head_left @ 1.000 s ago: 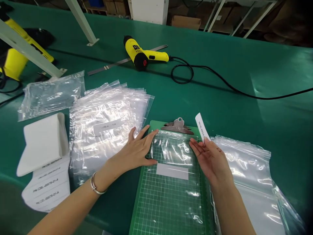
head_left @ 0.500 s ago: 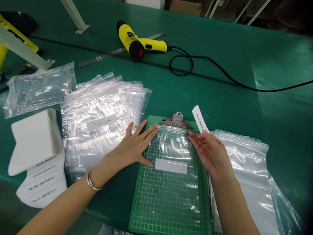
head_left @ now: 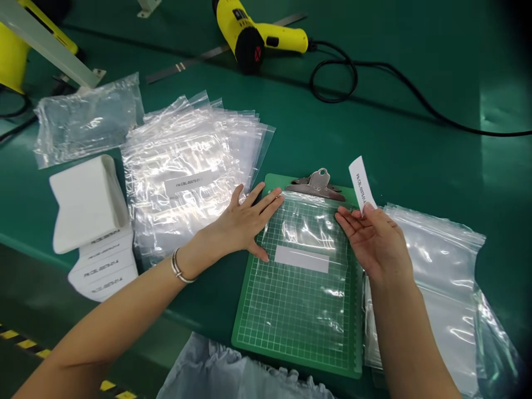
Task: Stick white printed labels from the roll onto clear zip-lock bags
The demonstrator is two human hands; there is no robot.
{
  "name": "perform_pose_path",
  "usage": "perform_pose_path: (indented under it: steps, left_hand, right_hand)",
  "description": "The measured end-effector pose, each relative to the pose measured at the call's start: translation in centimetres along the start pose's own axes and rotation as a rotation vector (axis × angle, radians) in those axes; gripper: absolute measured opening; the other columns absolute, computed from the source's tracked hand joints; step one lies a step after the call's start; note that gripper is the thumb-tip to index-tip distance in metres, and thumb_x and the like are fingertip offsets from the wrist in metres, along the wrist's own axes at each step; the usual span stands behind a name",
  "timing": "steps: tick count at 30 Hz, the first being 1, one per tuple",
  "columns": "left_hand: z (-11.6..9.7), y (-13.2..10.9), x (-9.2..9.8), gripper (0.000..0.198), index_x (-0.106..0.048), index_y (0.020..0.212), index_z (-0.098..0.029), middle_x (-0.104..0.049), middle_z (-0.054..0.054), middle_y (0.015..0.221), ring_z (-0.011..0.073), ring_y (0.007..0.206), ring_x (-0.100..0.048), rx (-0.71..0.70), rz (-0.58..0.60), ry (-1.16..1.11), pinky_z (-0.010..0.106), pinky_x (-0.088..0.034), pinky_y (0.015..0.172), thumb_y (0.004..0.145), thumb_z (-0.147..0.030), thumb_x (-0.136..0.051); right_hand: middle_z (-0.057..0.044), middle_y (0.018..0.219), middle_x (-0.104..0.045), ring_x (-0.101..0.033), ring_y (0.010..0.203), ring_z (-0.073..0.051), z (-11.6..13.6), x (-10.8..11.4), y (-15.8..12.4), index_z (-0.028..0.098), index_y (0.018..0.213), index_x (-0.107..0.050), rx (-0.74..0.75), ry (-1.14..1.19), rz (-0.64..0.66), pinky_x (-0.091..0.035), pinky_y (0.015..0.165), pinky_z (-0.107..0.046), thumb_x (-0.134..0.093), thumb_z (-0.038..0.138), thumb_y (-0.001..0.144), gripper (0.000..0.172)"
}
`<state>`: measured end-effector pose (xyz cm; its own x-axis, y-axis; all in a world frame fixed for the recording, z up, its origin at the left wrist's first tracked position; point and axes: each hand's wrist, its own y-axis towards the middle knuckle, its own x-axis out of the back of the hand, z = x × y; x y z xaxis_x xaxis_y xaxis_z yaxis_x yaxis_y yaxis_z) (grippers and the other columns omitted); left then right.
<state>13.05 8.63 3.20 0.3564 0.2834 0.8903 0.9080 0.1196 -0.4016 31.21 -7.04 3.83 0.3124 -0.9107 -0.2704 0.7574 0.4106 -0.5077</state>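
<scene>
My left hand (head_left: 249, 224) lies with fingers spread at the upper left edge of a clear zip bag (head_left: 307, 310). That bag rests on a green gridded clipboard (head_left: 253, 327), its zip end just below the metal clip (head_left: 319, 185). A blank white strip (head_left: 302, 259) shows in the bag's upper half; whether it is on or under the plastic I cannot tell. Between thumb and fingers, my right hand (head_left: 376, 238) pinches a printed label (head_left: 361, 180), which stands up above the bag's upper right corner.
Left of the clipboard lies a fanned stack of labelled zip bags (head_left: 187, 149), beside a folded strip of labels (head_left: 89, 202). More zip bags (head_left: 440, 266) lie under my right forearm. A yellow heat gun (head_left: 249, 33) with a black cord (head_left: 390, 66) rests at the back across a metal ruler (head_left: 203, 57).
The camera view has tilted down and shifted left, so the table's front edge now shows. Both hands keep about the same places, the label still in my right fingers.
</scene>
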Motion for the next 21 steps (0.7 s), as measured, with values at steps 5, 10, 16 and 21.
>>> perform_pose_path:
  steps: [5,10,16,21]
  left_hand:
    - [0.04,-0.10,-0.06,0.117,0.005,0.143,-0.014,0.007,0.012,0.148,0.0380,0.135,0.007,-0.002,-0.013,0.003,0.065,0.000,0.102,0.064,-0.068,-0.062]
    - [0.24,-0.23,-0.44,0.124,0.018,0.140,-0.016,0.006,0.013,0.149,0.0382,0.135,0.008,-0.024,-0.055,-0.018,0.066,0.000,0.101,0.061,-0.070,-0.062]
    - [0.40,-0.33,-0.49,0.128,0.032,0.133,-0.016,0.004,0.017,0.149,0.0377,0.135,0.007,-0.046,-0.084,-0.075,0.065,0.000,0.102,0.064,-0.066,-0.064]
    - [0.49,-0.12,-0.55,0.125,0.020,0.139,-0.017,0.005,0.015,0.149,0.0391,0.135,0.008,-0.034,-0.050,-0.081,0.065,0.002,0.101,0.061,-0.069,-0.063]
  right_hand:
    - [0.002,0.054,-0.063,-0.068,0.073,-0.019,-0.08,0.01,0.12,0.014,0.067,-0.066,0.001,-0.019,-0.002,-0.058,0.077,-0.032,-0.084,0.030,0.051,0.029]
    - [0.000,0.056,-0.063,-0.068,0.074,-0.020,0.01,-0.04,0.14,0.014,0.065,-0.064,-0.008,-0.025,-0.005,-0.056,0.080,-0.033,-0.082,0.029,0.055,0.025]
    - [0.002,0.055,-0.063,-0.069,0.072,-0.018,0.13,-0.18,0.18,0.017,0.066,-0.064,-0.017,-0.049,-0.023,-0.055,0.083,-0.034,-0.078,0.028,0.062,0.019]
    - [0.002,0.055,-0.063,-0.068,0.073,-0.018,0.11,-0.16,0.09,0.017,0.073,-0.065,-0.020,-0.022,-0.013,-0.056,0.082,-0.033,-0.077,0.026,0.064,0.018]
